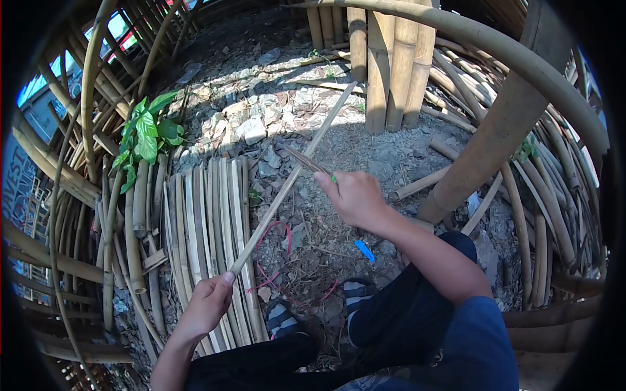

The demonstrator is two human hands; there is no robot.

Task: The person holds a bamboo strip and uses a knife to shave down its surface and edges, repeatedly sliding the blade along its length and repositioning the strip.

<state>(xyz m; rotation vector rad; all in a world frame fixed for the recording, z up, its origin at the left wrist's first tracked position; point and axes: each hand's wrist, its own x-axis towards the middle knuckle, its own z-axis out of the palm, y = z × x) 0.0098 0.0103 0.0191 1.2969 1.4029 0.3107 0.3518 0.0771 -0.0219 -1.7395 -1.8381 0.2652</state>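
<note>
My left hand (207,303) is closed round the near end of a long, pale bamboo strip (270,220), thumb along its top. The strip slants up and away to the right, over the ground. My right hand (357,199) grips a knife (302,158) with a brownish, worn blade; a bit of green shows by the fingers, and the handle is mostly hidden in the fist. The blade points up and left, overlapping the strip past its middle. Under the strip and beside my left hand lie several split bamboo slats (212,215) in a row.
A blue piece (365,251) and pink string (287,241) lie on the littered ground by my sandalled feet. Upright bamboo posts (394,72) and a thick leaning pole (482,156) stand to the right. A leafy plant (147,133) and stacked bamboo poles are at left.
</note>
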